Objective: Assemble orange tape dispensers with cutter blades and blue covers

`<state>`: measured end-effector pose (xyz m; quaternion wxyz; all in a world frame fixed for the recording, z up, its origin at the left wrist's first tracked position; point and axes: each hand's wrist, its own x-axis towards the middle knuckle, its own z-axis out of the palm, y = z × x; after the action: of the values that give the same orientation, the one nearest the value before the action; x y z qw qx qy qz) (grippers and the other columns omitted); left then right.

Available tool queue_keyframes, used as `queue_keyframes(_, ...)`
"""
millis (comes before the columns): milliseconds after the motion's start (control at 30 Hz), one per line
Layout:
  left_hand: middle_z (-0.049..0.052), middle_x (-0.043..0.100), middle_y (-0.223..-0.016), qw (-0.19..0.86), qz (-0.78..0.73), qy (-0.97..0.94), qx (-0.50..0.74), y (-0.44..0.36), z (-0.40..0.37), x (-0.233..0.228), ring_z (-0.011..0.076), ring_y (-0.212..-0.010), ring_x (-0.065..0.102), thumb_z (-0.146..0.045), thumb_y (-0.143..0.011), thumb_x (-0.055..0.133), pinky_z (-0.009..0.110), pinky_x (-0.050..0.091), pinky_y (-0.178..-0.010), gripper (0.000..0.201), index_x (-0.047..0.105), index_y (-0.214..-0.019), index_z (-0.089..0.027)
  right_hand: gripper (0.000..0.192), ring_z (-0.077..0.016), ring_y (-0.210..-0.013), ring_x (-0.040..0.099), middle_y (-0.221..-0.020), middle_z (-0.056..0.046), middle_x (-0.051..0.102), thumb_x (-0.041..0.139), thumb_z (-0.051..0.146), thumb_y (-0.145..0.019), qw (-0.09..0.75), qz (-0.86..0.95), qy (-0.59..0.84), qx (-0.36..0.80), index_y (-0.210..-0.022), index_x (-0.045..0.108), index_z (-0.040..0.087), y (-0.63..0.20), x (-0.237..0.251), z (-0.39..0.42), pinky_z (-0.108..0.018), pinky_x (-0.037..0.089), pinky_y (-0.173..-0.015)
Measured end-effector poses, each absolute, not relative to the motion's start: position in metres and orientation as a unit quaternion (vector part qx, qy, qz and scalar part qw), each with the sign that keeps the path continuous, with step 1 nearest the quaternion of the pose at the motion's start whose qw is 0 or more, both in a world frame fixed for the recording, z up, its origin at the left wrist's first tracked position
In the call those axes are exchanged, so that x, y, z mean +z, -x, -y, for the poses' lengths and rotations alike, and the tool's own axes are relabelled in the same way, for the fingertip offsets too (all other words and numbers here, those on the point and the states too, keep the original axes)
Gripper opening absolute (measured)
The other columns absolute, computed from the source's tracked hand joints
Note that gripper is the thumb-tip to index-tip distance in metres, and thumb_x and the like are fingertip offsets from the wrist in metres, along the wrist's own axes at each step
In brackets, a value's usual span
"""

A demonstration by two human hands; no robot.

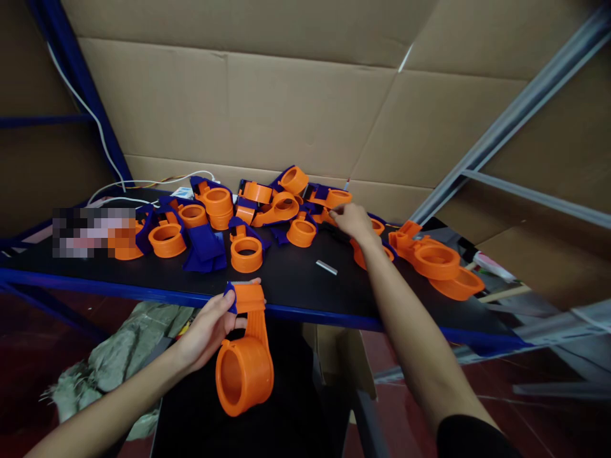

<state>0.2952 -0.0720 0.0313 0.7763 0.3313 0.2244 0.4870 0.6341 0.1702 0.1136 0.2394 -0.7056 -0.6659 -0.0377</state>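
Observation:
My left hand [210, 327] grips an orange tape dispenser [245, 353] by its upper end, in front of the table's near edge; its round hub hangs downward and a small blue piece shows at the top. My right hand [352, 221] reaches across the black table [296, 286] to the pile of orange and blue dispenser parts [248, 216]. Its fingers touch a dark part beside an orange ring [301, 232]; whether they grip it is unclear. A small metal blade [326, 267] lies on the table near my right forearm.
More orange dispensers [436, 264] are stacked at the table's right end. White cables [143, 186] run along the back left. Cardboard walls [267, 102] close off the back. A grey metal frame [515, 108] slants on the right. Crumpled grey sacking [119, 362] lies on the floor, left.

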Motion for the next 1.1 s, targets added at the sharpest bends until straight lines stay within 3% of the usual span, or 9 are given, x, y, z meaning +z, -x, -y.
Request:
queue_keyframes(233, 0.019, 0.064, -0.134, 0.789, -0.237, -0.332, 0.459, -0.297, 0.074, 0.035, 0.0286, -0.095, 0.071, -0.048, -0.097, 0.051, 0.043, 0.058, -0.079, 0.056, 0.048, -0.147, -0.023, 0.029, -0.0235, -0.104, 0.065, -0.112, -0.011, 0.073, 0.052, 0.030, -0.093, 0.292, 0.731, 0.615, -0.050, -0.108, 0.074, 0.018, -0.586, 0.108, -0.159, -0.034, 0.047, -0.092)
queue_keyframes(500, 0.025, 0.060, -0.137, 0.767, -0.263, -0.373, 0.451, -0.301, 0.071, 0.029, 0.0358, -0.102, 0.071, -0.049, -0.094, 0.056, 0.044, 0.061, -0.073, 0.051, 0.061, -0.130, -0.015, 0.028, -0.0252, -0.107, 0.061, -0.112, -0.011, 0.072, 0.050, 0.029, -0.096, 0.319, 0.801, 0.503, -0.050, -0.107, 0.072, 0.017, -0.537, 0.113, -0.135, -0.038, 0.044, -0.098)
queue_keyframes(833, 0.019, 0.070, -0.120, 0.762, -0.253, -0.411, 0.431, -0.302, 0.073, 0.028, 0.0304, -0.090, 0.075, -0.045, -0.094, 0.058, 0.038, 0.062, -0.064, 0.032, 0.056, -0.114, -0.020, 0.024, -0.0189, -0.102, 0.063, -0.111, -0.009, 0.072, 0.053, 0.027, -0.098, 0.297, 0.893, 0.339, 0.015, -0.110, 0.071, 0.018, -0.468, 0.111, -0.091, -0.033, 0.045, -0.092)
queue_keyframes(967, 0.016, 0.072, -0.115, 0.759, -0.258, -0.398, 0.446, -0.302, 0.074, 0.028, 0.0308, -0.086, 0.076, -0.045, -0.094, 0.057, 0.038, 0.062, -0.060, 0.030, 0.054, -0.112, -0.021, 0.023, -0.0207, -0.103, 0.061, -0.107, -0.008, 0.073, 0.055, 0.030, -0.098, 0.241, 0.922, 0.302, -0.028, -0.108, 0.071, 0.017, -0.422, 0.116, -0.083, -0.034, 0.045, -0.092)
queue_keyframes(1100, 0.014, 0.073, -0.113, 0.752, -0.261, -0.390, 0.463, -0.299, 0.074, 0.031, 0.0272, -0.084, 0.076, -0.041, -0.093, 0.061, 0.035, 0.062, -0.065, 0.029, 0.058, -0.113, -0.020, 0.024, -0.0259, -0.105, 0.061, -0.095, -0.009, 0.072, 0.062, 0.033, -0.094, 0.158, 0.922, 0.345, -0.073, -0.093, 0.073, 0.011, -0.375, 0.104, -0.079, -0.040, 0.045, -0.096)
